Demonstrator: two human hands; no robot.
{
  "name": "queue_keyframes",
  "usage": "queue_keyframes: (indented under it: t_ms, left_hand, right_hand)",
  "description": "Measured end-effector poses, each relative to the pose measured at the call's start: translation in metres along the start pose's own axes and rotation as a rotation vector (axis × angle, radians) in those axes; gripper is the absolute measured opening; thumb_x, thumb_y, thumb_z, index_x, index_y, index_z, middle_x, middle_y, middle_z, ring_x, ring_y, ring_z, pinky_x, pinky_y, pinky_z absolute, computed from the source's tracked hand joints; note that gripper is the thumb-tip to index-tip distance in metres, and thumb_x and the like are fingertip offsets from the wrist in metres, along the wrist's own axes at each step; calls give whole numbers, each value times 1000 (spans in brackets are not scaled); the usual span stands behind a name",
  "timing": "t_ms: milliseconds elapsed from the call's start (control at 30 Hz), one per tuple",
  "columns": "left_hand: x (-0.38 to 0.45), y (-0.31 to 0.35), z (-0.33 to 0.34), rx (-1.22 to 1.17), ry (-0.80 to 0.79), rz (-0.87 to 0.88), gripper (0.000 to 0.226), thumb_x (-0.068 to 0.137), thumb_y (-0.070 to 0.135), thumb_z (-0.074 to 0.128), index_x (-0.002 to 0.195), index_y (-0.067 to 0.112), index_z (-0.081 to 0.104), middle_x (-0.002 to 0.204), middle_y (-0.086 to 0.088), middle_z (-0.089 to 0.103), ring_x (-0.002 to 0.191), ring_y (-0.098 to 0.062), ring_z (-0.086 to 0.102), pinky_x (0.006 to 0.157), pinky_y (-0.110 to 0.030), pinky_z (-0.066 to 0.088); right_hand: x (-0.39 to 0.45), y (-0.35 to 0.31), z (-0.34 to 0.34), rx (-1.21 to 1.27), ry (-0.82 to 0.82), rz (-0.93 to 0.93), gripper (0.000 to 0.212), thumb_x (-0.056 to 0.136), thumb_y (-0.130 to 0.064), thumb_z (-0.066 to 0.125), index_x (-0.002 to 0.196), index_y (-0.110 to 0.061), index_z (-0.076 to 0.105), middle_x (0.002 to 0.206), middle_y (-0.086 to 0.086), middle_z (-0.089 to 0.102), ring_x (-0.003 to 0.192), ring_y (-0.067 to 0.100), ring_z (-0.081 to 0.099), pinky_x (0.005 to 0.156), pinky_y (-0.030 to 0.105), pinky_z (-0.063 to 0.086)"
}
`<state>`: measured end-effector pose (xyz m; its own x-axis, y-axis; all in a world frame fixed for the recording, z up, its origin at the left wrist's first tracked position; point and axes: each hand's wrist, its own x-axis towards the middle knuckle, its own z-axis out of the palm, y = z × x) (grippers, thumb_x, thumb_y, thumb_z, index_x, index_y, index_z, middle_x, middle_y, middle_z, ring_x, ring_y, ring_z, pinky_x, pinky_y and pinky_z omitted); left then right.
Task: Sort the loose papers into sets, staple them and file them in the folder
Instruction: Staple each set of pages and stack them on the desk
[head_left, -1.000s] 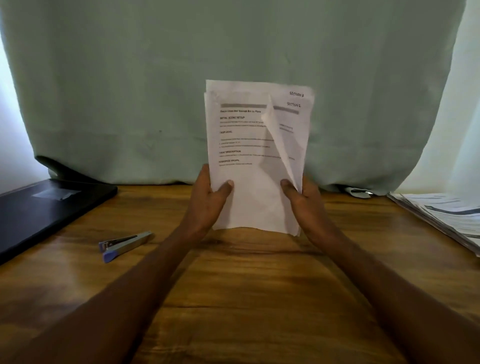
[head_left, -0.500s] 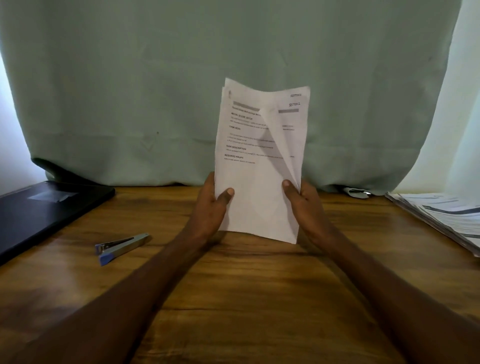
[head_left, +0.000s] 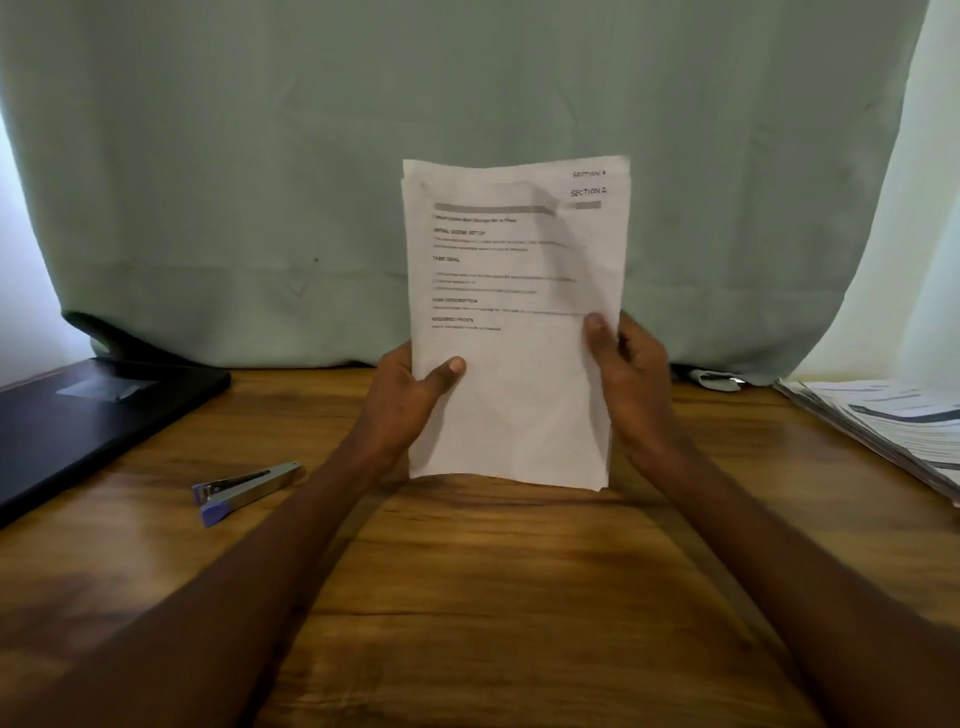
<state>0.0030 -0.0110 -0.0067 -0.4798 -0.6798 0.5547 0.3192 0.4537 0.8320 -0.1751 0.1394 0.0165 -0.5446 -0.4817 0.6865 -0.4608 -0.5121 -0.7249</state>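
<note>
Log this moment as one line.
left hand: holds papers | right hand: holds papers | papers: upright | stapler: on table, untouched

The body text on the held papers (head_left: 511, 322) is blurred; at three o'clock, the paper stack (head_left: 893, 421) is cropped by the edge.

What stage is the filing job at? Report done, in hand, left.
Done: little shows; no stapled set is visible anywhere.
In hand: the left hand and right hand hold a small set of papers upright above the table, the front sheet marked Section 2.
Left: the stapler lies untouched, the black folder is closed, and a paper stack waits at right.
</note>
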Motion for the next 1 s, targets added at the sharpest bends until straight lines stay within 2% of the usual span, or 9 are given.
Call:
queue_keyframes:
  t_ms: [67,133,300,433,533,600,733,867,1000]
  left_hand:
    - [-1,5,1,46,-51,26,23,99,26,69,118,37,66,110,22,75,101,-4,73,76,-19,59]
    - [-3,8,4,62,-96,36,22,99,25,69,116,38,65,108,24,75,98,-2,73,72,-16,57]
    - [-10,14,14,37,-140,45,22,100,21,67,114,38,64,102,29,74,94,2,72,69,-11,55]
    - [-8,23,17,-38,-63,100,20,98,20,70,113,33,67,102,25,76,94,0,73,70,-14,56]
    - [-6,32,19,-80,41,241,23,100,18,68,116,34,67,109,21,76,102,-3,72,75,-15,57]
    - [-6,32,21,-77,67,299,25,101,16,66,116,35,67,112,19,75,106,-4,71,78,-15,57]
    - [-6,22,21,-5,42,147,13,100,25,68,110,33,68,98,27,75,97,-4,72,68,-13,56]
    - [-5,25,21,-37,35,194,9,98,29,70,103,37,71,99,22,76,92,-2,73,67,-13,56]
    - [-5,13,20,3,2,57,14,94,35,74,107,31,70,94,23,76,87,-4,74,60,-14,55]
  right_hand:
    - [9,-9,-7,57,144,-30,21,107,-26,53,99,-18,71,93,-7,76,85,10,69,74,27,57]
    - [16,-16,-16,74,215,-16,21,107,-25,54,96,-21,72,88,-11,76,80,6,70,67,24,57]
    - [18,-14,-23,120,89,32,14,100,-26,66,114,-23,70,107,-6,78,97,17,76,76,31,63]
    - [13,-17,-14,57,118,-64,21,101,-22,64,121,-23,68,110,-12,77,102,14,74,80,29,62]
    - [8,-28,-7,47,87,-191,21,99,-32,67,119,-29,69,113,-7,76,103,15,74,79,30,62]
    - [5,-29,-2,95,33,-135,19,94,-32,73,113,-33,71,111,-5,77,101,16,75,78,30,62]
    - [0,-15,0,28,-5,46,11,92,-32,74,103,-33,71,97,-15,78,92,8,75,80,32,64]
    - [5,-21,-6,64,46,-9,10,91,-34,76,100,-35,72,97,-16,78,89,7,75,71,21,60]
    - [5,-12,-9,-1,-52,94,24,87,-33,80,109,-28,72,99,-8,79,89,10,75,76,28,63]
